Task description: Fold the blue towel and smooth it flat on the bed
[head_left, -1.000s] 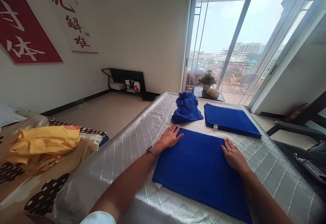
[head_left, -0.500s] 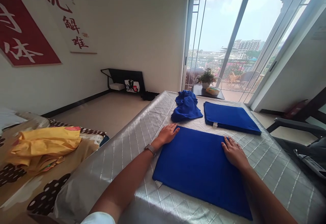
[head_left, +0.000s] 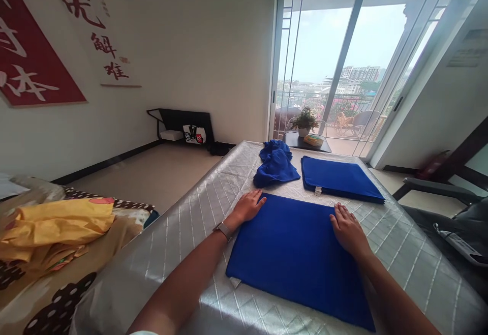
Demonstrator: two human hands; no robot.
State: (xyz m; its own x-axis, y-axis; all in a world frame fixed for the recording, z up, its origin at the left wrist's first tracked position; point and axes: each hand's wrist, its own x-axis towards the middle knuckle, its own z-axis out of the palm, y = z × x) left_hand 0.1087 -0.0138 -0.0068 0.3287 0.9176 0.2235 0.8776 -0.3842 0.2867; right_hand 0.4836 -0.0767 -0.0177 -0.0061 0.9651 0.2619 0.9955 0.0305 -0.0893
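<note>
A folded blue cloth (head_left: 293,259), matte and smooth, lies flat in a near-square on a counter (head_left: 190,228) dressed in a silvery, sheeny cover quilted in diamonds, a small white tag (head_left: 235,282) poking out at its near left corner. Just beyond it sit two more pieces in the same deep blue: a crumpled cloth (head_left: 277,167), heaped in soft, rounded folds, and, to its right, a flat stack (head_left: 341,178) with layered edges and a pale label (head_left: 317,190) hanging from its near side. The weave appears fine and plain, though the dark tone of the blue makes it hard to be sure. A person's two hands, bare and open, rest palms down on the nearest cloth, gripping nothing. The left hand (head_left: 248,207) lies across the far left corner, its fingers angled toward the far edge and a band (head_left: 223,231) around the wrist; the right hand (head_left: 348,231) lies along the right side, fingers extended and close together, their tips at the far right corner. Both forearms reach in from the near edge, well apart. At left, a rumpled yellow cloth (head_left: 61,223) lies on patterned bedding (head_left: 64,304).
</note>
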